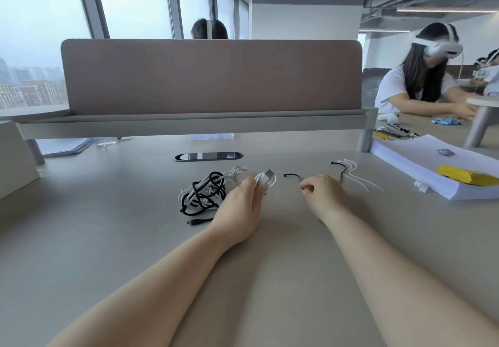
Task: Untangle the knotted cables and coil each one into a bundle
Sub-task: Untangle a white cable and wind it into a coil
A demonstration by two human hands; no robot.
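Note:
A tangle of black and white cables (204, 194) lies on the grey desk (108, 225), left of centre. My left hand (241, 206) grips a folded white cable loop with a USB plug (266, 179) at the tangle's right edge. A black connector end (196, 222) trails out toward me. My right hand (322, 193) rests on the desk with curled fingers pinching one end of a short black tie (291, 176). Further right lie several white ties and a black tie (351, 172).
A brown divider panel (210, 76) closes off the desk's far side, with a cable port (208, 156) before it. A stack of white paper (437, 166) with a yellow object (467, 176) sits at right. A person with a headset (421, 76) works at the right neighbouring desk.

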